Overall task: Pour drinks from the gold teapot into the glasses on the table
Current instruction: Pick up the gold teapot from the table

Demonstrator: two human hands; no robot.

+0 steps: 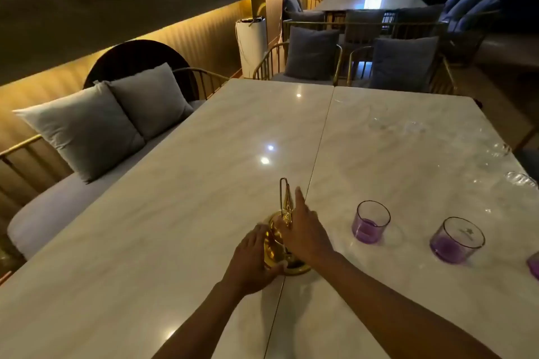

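Note:
The gold teapot stands on the marble table at the seam between its two slabs, its thin upright handle rising behind my hands. My left hand cups the pot's left side, fingers curled round the body. My right hand lies over the pot's top and right side, index finger stretched forward, hiding the lid and spout. Two purple-tinted glasses stand to the right: the nearer-centre glass and a second glass. A third purple glass is cut off by the right edge.
Several clear glasses stand faintly along the table's far right edge. A cushioned bench with grey pillows runs along the left side. Gold-framed chairs face the far edge, with another table set behind them.

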